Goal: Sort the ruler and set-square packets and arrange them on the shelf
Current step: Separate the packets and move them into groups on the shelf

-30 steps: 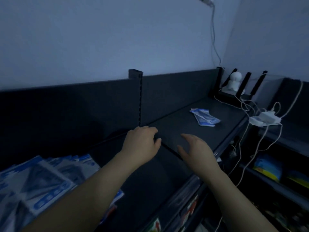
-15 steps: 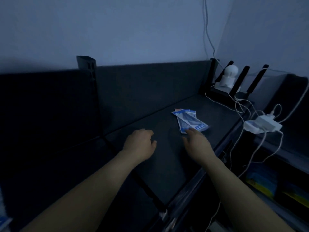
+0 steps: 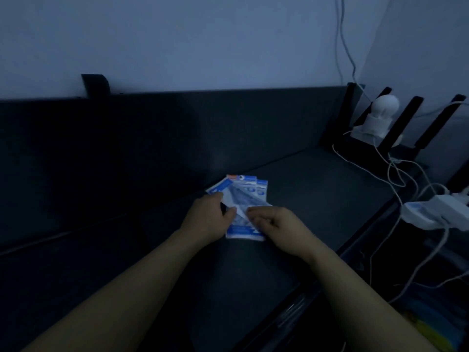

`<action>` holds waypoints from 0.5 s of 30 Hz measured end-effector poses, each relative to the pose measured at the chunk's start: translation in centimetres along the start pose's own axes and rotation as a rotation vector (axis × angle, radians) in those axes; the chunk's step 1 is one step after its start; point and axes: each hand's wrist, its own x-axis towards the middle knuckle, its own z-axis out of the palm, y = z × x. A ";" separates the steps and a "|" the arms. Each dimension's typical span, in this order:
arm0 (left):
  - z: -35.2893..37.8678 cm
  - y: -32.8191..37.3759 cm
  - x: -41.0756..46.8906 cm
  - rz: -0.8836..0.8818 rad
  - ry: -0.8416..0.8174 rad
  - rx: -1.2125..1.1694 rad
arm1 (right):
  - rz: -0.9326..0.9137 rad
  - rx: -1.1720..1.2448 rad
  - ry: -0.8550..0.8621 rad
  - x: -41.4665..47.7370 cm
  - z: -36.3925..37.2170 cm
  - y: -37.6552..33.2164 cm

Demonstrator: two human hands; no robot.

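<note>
- Limiting all detail: dim, blue-tinted light. Print on the packets (image 3: 245,199) unreadable, count uncertain, at least three fanned tops visible.
- Lower part of the packets covered by both hands. Contents, ruler or set-square, not distinguishable.
- Left hand (image 3: 206,219): fingers curled round the packets' left edge, gripping it. Fingertips hidden behind the hand.
- Right hand (image 3: 278,224): fingers bent, pinching the packets' right edge near the lower corner.
- Packets: flat, rectangular, glossy clear film with blue-and-white headers, fanned toward 12 o'clock, at mid-depth of the shelf (image 3: 330,199). Resting on it or held just above, not determinable.
- Shelf: dark, matte, smooth. Upright back panel (image 3: 177,148) of like finish at 12 o'clock, with a dark post (image 3: 95,83) protruding above it at 10 o'clock.
- At 2 o'clock of the packets, well apart: white round-headed device (image 3: 380,115) standing among black slanted antennas (image 3: 408,118).
- At 3 o'clock, past the shelf's end: white power adapter (image 3: 436,214) cut off by the frame edge, with white cables (image 3: 396,179) looping across that end of the shelf.
- At 5 o'clock, below the shelf edge: blurred yellow and blue goods (image 3: 429,329), not identifiable.
</note>
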 end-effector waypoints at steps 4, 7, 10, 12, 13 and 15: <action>0.3 0.1 0.6 -0.135 0.023 0.066 | 0.241 0.075 0.193 1.2 -0.9 1.1; 0.4 0.9 1.1 -0.152 0.015 -0.181 | 0.316 0.164 0.154 1.7 -0.8 0.8; 0.6 1.6 1.3 -0.114 -0.015 -0.297 | 0.317 0.302 0.072 2.1 0.2 0.1; 0.4 1.5 0.8 -0.116 -0.021 -0.335 | 0.358 0.338 0.044 2.5 0.4 -0.1; 0.2 1.3 0.6 -0.125 -0.028 -0.376 | 0.372 0.341 0.029 2.7 0.4 -0.1; -0.2 0.9 0.2 -0.144 -0.061 -0.428 | 0.399 0.355 0.035 3.0 0.1 0.1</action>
